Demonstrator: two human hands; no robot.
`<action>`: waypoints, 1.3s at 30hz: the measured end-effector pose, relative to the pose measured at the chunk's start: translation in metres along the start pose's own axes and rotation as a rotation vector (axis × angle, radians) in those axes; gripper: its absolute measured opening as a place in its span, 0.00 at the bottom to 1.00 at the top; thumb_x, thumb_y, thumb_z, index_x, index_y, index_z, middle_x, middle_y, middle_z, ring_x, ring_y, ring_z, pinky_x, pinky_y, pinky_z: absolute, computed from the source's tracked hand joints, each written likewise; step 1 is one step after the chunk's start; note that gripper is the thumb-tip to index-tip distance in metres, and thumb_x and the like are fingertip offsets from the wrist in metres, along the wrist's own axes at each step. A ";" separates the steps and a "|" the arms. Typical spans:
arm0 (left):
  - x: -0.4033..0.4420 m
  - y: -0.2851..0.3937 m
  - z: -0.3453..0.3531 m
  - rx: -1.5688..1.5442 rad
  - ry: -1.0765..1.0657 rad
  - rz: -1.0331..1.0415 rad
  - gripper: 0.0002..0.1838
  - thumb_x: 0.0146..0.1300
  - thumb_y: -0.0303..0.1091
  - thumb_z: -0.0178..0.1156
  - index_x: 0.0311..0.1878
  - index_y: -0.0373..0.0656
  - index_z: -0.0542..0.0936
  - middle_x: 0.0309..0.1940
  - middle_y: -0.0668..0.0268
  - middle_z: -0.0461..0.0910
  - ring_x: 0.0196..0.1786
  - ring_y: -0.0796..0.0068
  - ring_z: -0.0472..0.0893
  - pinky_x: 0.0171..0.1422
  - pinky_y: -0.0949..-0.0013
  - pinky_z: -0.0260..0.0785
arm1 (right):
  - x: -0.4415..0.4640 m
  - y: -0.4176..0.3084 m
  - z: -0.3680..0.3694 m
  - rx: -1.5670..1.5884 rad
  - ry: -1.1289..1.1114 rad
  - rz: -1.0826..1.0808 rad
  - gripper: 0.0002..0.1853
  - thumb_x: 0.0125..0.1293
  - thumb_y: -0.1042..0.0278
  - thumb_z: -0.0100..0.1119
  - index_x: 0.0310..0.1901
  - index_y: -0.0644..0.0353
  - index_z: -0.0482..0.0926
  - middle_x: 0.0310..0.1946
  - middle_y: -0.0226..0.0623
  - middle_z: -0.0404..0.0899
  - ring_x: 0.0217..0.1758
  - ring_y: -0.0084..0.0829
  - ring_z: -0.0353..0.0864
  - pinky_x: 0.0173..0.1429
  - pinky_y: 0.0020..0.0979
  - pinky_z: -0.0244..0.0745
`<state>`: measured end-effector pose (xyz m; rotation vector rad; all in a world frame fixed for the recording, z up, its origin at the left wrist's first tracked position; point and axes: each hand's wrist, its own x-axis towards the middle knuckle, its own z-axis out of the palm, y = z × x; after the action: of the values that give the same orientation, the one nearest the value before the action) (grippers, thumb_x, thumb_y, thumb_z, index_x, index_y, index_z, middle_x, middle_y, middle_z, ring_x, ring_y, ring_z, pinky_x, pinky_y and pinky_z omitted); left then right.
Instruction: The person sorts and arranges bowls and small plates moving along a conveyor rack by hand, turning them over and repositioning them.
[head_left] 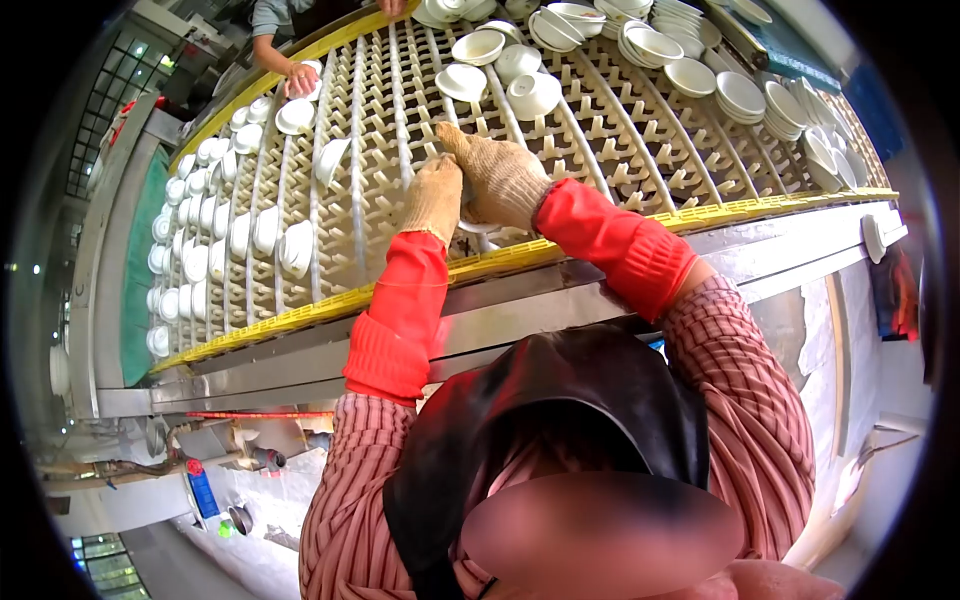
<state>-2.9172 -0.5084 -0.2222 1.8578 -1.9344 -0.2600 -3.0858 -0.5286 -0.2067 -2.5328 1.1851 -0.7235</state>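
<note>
My left hand (434, 198), in a tan knitted glove and red sleeve cover, is closed near the front yellow edge of the rack. Right beside it, my right hand (500, 178) is curled in a matching glove, touching the left. A white bowl (480, 228) shows only in part below and between the gloves; the fingers hide the rest. What the left fingers grip is out of sight. Beyond my hands, a white bowl (533, 96) and a stack of bowls (478, 48) sit on the pegged rack (385, 140). Another bowl (331, 160) leans on edge among the pegs.
Rows of white bowls (196, 262) stand on edge at the left. Stacked bowls (740, 96) fill the far right. Across the rack a co-worker's hand (300, 79) touches a bowl. A metal ledge (520, 312) runs along the near side.
</note>
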 end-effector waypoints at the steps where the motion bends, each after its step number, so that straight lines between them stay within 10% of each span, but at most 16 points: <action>1: 0.002 0.002 0.001 -0.011 -0.014 -0.057 0.27 0.85 0.49 0.45 0.60 0.37 0.87 0.58 0.37 0.87 0.65 0.32 0.83 0.69 0.40 0.76 | 0.000 0.000 0.004 -0.037 0.031 -0.020 0.46 0.58 0.60 0.80 0.74 0.59 0.63 0.46 0.52 0.91 0.51 0.54 0.94 0.51 0.50 0.89; 8: -0.005 0.019 -0.005 -0.120 -0.150 -0.255 0.41 0.87 0.62 0.34 0.63 0.33 0.86 0.61 0.32 0.85 0.71 0.28 0.80 0.76 0.41 0.71 | 0.001 0.013 -0.003 0.024 -0.101 0.002 0.43 0.59 0.60 0.80 0.74 0.63 0.71 0.42 0.49 0.93 0.47 0.51 0.96 0.48 0.50 0.88; 11: 0.002 -0.008 0.028 -0.904 -0.021 -0.146 0.41 0.86 0.64 0.53 0.73 0.29 0.81 0.69 0.48 0.86 0.68 0.55 0.85 0.73 0.54 0.74 | 0.011 0.027 -0.001 0.008 -0.083 0.058 0.25 0.65 0.56 0.72 0.61 0.54 0.79 0.39 0.48 0.91 0.46 0.55 0.95 0.47 0.55 0.88; 14: -0.011 0.052 0.015 -0.716 0.133 0.090 0.40 0.79 0.50 0.72 0.82 0.32 0.72 0.70 0.57 0.84 0.66 0.65 0.84 0.74 0.60 0.74 | 0.018 0.052 -0.006 0.067 0.008 0.182 0.11 0.62 0.61 0.74 0.41 0.59 0.91 0.37 0.47 0.93 0.47 0.52 0.96 0.44 0.52 0.89; 18: -0.017 0.069 0.025 -0.418 0.404 0.216 0.39 0.74 0.33 0.69 0.85 0.36 0.66 0.67 0.43 0.85 0.65 0.49 0.89 0.71 0.52 0.82 | 0.043 0.064 0.007 0.048 -0.001 0.315 0.11 0.59 0.66 0.77 0.43 0.58 0.95 0.41 0.46 0.95 0.46 0.52 0.95 0.47 0.51 0.90; 21: 0.024 -0.008 0.021 0.042 0.223 -0.368 0.30 0.70 0.34 0.75 0.72 0.33 0.81 0.62 0.43 0.89 0.53 0.50 0.92 0.57 0.55 0.85 | 0.047 0.062 0.037 0.029 -0.089 0.256 0.11 0.59 0.62 0.79 0.42 0.54 0.97 0.42 0.47 0.95 0.47 0.50 0.95 0.48 0.49 0.90; 25: 0.008 -0.023 -0.026 -0.165 0.220 -0.346 0.29 0.67 0.29 0.75 0.71 0.35 0.83 0.58 0.45 0.90 0.49 0.54 0.92 0.51 0.55 0.85 | 0.034 0.050 0.035 -0.311 -0.386 -0.339 0.15 0.54 0.56 0.84 0.43 0.50 0.98 0.41 0.43 0.95 0.46 0.49 0.95 0.48 0.49 0.90; 30: 0.010 -0.048 -0.032 -0.437 -0.022 -0.232 0.30 0.67 0.25 0.74 0.73 0.40 0.84 0.57 0.56 0.90 0.52 0.64 0.89 0.57 0.60 0.84 | 0.027 0.057 0.013 -0.280 -0.385 -0.414 0.18 0.50 0.53 0.86 0.38 0.56 0.95 0.35 0.42 0.94 0.40 0.45 0.94 0.46 0.48 0.90; 35: -0.006 -0.049 -0.027 -0.458 -0.399 0.125 0.21 0.69 0.22 0.60 0.63 0.42 0.89 0.52 0.64 0.91 0.53 0.68 0.88 0.62 0.62 0.80 | 0.025 0.066 0.007 0.050 -0.258 -0.237 0.13 0.69 0.56 0.69 0.40 0.56 0.94 0.39 0.46 0.94 0.42 0.51 0.94 0.50 0.50 0.89; 39: -0.026 0.031 -0.047 -0.163 -0.287 -0.021 0.28 0.72 0.37 0.69 0.74 0.45 0.83 0.55 0.48 0.92 0.57 0.54 0.90 0.66 0.55 0.79 | 0.032 0.080 0.008 0.078 -0.129 -0.058 0.14 0.66 0.57 0.74 0.46 0.57 0.94 0.43 0.47 0.94 0.46 0.50 0.94 0.53 0.48 0.89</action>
<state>-2.9249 -0.4724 -0.1718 1.8140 -2.0077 -0.7037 -3.1155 -0.6036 -0.2371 -2.5167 1.0255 -0.5971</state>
